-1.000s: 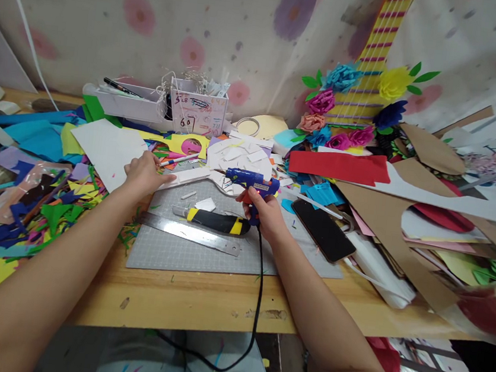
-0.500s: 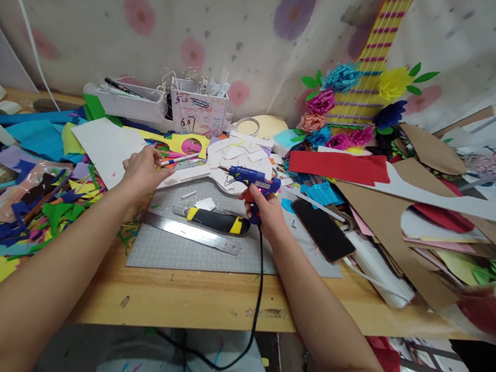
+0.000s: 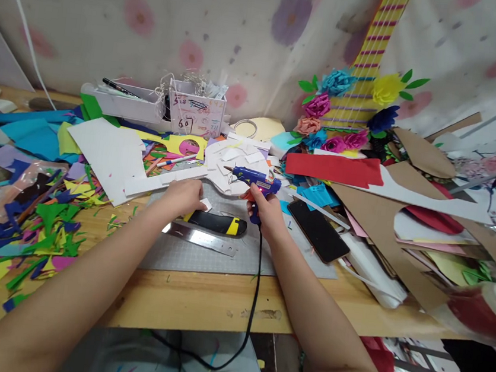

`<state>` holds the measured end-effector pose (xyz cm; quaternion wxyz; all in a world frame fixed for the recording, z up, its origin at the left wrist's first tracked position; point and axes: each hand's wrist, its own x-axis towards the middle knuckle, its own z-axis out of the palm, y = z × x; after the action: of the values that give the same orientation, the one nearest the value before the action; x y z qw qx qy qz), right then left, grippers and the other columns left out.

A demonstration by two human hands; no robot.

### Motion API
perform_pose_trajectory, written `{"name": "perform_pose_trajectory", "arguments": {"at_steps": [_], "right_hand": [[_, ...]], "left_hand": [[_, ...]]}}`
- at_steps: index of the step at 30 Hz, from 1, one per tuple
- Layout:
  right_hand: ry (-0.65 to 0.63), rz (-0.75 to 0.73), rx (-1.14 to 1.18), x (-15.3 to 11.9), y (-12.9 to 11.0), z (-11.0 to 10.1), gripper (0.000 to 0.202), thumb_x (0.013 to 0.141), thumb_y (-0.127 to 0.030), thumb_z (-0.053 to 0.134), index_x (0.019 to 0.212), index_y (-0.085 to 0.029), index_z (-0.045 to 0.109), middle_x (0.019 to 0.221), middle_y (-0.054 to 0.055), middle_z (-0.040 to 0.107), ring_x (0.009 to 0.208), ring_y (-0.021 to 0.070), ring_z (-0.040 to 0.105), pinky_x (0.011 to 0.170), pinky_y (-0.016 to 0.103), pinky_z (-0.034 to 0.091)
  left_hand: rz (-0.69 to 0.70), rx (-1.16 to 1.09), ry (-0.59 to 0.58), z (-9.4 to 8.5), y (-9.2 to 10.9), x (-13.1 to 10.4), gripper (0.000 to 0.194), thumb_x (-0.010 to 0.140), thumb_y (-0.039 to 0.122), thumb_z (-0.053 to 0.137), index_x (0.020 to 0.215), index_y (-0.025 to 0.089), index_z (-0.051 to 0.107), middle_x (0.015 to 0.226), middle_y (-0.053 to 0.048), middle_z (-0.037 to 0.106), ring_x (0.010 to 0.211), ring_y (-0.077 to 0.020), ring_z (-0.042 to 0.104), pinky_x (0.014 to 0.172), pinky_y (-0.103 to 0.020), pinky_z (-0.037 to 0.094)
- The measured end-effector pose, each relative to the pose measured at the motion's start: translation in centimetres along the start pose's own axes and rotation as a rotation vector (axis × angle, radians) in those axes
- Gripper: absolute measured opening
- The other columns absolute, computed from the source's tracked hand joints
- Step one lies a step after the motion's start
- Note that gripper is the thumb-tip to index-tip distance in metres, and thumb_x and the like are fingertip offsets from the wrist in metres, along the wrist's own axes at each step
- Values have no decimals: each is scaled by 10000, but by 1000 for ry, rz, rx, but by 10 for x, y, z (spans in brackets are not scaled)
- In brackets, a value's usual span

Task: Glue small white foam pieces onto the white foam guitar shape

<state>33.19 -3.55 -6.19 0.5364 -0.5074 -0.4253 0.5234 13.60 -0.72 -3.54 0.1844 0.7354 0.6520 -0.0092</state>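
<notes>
My right hand (image 3: 265, 209) is wrapped round the grip of a blue glue gun (image 3: 255, 178), whose nozzle points left over a white paper cutout (image 3: 222, 154) with a long narrow strip. A black cord hangs from its handle. Closed and bent downward, my left hand (image 3: 184, 196) is low over the cutting mat (image 3: 204, 258), its fingertips mostly hidden. Beside those fingertips lies a small white scrap (image 3: 206, 204). A black and yellow utility knife (image 3: 217, 223) and a steel ruler (image 3: 204, 239) lie just in front of the hand.
A dark phone (image 3: 318, 231) rests at the mat's right. Colourful paper scraps (image 3: 47, 217) cover the left side. Behind stand a white box (image 3: 197, 114) and a yellow guitar-like craft (image 3: 370, 56) with paper flowers. Cardboard (image 3: 387, 220) and red paper (image 3: 335, 168) are piled right.
My left hand has moved right and toward me, from the white strip to the mat, and now covers the spot where a small white roll lay. The glue gun stays nearly in place.
</notes>
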Motion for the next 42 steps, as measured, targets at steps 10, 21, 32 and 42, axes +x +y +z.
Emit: {"name": "perform_pose_trajectory", "arguments": {"at_steps": [10, 21, 32, 42], "right_hand": [[80, -109, 17, 1, -5, -5, 471, 651, -625, 664, 663, -156, 617, 600, 5, 594, 428, 53, 430, 387, 200, 348], [38, -103, 9, -1, -3, -2, 480, 639, -636, 659, 664, -157, 628, 530, -11, 544, 416, 63, 421, 392, 208, 338], [81, -152, -86, 5, -1, -13, 436, 703, -598, 626, 671, -163, 630, 493, -23, 512, 404, 73, 421, 400, 218, 349], [168, -289, -299, 11, -18, -46, 361, 701, -526, 641, 669, -166, 634, 485, -28, 497, 423, 86, 429, 435, 241, 346]], "left_hand": [[86, -636, 355, -6, -8, -3, 198, 668, 353, 641, 677, 200, 516, 640, 9, 571, 593, -143, 524, 554, -269, 379], [50, -1571, 239, 12, -7, -19, 315, 593, 209, 669, 704, 206, 374, 528, 91, 532, 313, -25, 313, 348, -185, 332], [96, -1656, 150, 12, -22, -19, 379, 586, 243, 769, 839, 182, 492, 650, 49, 598, 508, -71, 545, 527, -239, 543], [-73, -1580, 352, 8, -19, -18, 263, 626, 173, 624, 744, 200, 390, 643, 36, 636, 382, -33, 355, 436, -218, 484]]}}
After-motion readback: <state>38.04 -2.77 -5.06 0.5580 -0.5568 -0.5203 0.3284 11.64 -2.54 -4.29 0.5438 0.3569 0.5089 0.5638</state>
